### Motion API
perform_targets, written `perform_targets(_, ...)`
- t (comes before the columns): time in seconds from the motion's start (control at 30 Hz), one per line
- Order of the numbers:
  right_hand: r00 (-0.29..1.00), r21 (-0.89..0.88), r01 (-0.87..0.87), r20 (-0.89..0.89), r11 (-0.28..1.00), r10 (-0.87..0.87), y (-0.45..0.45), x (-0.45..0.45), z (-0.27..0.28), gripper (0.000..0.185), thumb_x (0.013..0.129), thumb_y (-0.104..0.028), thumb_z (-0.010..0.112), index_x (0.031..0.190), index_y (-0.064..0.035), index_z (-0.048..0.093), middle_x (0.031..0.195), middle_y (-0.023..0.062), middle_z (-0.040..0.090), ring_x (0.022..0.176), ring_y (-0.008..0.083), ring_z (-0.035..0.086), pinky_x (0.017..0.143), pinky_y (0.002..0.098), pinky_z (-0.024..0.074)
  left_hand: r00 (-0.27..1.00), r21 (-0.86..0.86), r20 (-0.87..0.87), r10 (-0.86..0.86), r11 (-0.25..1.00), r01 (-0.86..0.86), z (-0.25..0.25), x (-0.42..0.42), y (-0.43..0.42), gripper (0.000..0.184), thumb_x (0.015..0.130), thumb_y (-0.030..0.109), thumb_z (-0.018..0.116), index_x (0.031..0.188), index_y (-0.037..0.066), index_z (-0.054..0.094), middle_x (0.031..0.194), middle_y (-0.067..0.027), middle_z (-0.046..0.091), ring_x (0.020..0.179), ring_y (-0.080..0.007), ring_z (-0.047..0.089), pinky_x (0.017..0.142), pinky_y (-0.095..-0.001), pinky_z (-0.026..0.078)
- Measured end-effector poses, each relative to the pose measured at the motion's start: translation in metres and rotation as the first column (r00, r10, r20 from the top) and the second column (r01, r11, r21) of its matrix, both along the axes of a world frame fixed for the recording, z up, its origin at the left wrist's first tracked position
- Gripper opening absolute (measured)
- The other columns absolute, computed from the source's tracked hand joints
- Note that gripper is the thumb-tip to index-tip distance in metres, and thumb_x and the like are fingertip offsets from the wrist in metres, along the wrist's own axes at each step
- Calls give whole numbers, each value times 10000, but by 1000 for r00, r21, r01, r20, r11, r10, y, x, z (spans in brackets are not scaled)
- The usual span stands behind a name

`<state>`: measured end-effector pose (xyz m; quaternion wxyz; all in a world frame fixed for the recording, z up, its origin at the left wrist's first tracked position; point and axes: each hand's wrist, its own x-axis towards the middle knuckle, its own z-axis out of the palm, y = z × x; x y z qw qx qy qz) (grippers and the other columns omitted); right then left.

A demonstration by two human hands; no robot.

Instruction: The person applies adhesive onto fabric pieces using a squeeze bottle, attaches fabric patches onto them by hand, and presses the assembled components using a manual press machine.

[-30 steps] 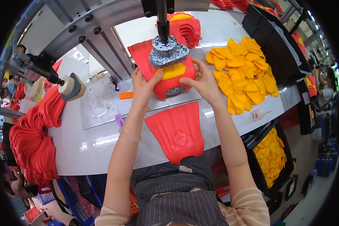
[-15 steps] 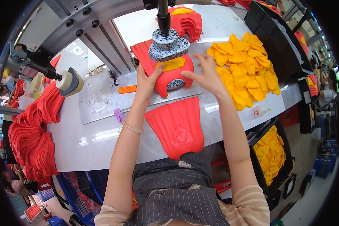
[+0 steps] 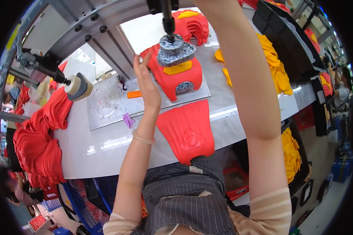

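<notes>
My left hand [image 3: 148, 88] is beside the left edge of a red foam-like piece [image 3: 166, 84], its fingers stretched out and holding nothing. This piece is draped over a speckled form [image 3: 184, 86] on a metal plate. On its front lies a yellow part [image 3: 178, 67], right under a speckled press pad [image 3: 175, 55] hanging from a rod. My right forearm reaches up past the top edge, with that hand out of view. Another red piece [image 3: 190, 129], with a raised emblem outline, lies flat at the table's near edge.
Stacks of red pieces [image 3: 37, 150] stand at the left, near a second pad [image 3: 78, 87] on an arm. Yellow parts [image 3: 276, 66] are heaped at the right, partly behind my forearm. A finished-looking red piece [image 3: 190, 25] lies behind the press.
My left hand has let go of the draped red piece and moved slightly left. My right hand has risen from beside the piece out past the top of the view.
</notes>
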<state>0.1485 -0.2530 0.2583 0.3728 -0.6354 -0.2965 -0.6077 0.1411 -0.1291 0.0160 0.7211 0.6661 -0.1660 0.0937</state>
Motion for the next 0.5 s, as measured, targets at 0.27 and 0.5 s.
perform_targets(0.27, 984, -261, 130, 149, 957, -93, -1, -45, -113, 242, 773, -97, 685, 925, -23, 512, 1053, 131, 630, 995, 265, 588, 868, 344, 414, 981, 402, 31, -194, 901, 165, -24, 39, 14, 852, 953, 611, 125, 1445, -81, 52, 1396, -251, 398, 1360, -335, 277, 1120, -389, 137)
perform_targets(0.5, 982, -247, 163, 132, 955, -134, 3, -22, -144, 157, 727, -89, 716, 758, -101, 563, 1151, 79, 628, 1149, 267, 543, 969, 347, 350, 987, 264, -52, -155, 951, 163, -19, 15, 14, 851, 939, 640, 130, 1431, -46, 238, 1471, -241, 271, 1398, -320, 197, 1134, -386, 114)
